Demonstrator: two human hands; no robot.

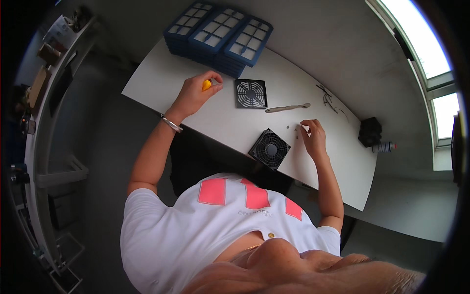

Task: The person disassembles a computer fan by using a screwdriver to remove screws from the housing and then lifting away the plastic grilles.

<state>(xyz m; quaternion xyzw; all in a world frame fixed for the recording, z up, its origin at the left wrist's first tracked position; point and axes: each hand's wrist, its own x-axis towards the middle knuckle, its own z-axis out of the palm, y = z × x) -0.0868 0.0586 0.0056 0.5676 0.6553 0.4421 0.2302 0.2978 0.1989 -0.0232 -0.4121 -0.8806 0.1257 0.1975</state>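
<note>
My left hand (pixel 196 93) is closed round a yellow-handled tool (pixel 207 85), raised over the left part of the white table. Only the tool's rounded yellow end shows; the rest is hidden by the fingers. My right hand (pixel 314 138) is low over the table with thumb and fingertips pinched together; anything between them is too small to make out. Beside those fingertips lie several tiny pieces, apparently screws (pixel 288 127). A black square cooling fan (pixel 270 149) lies near the front edge, left of my right hand. Farther back is a black fan grille (pixel 251 93) in a square frame.
Stacks of blue-framed filters (pixel 234 39) stand at the table's far left. A pale brush (pixel 288 108) lies right of the grille, with dark wires (pixel 327 98) beyond. Black fans (pixel 370 131) and a small can (pixel 383 147) sit at the right edge of the white table (pixel 342 171).
</note>
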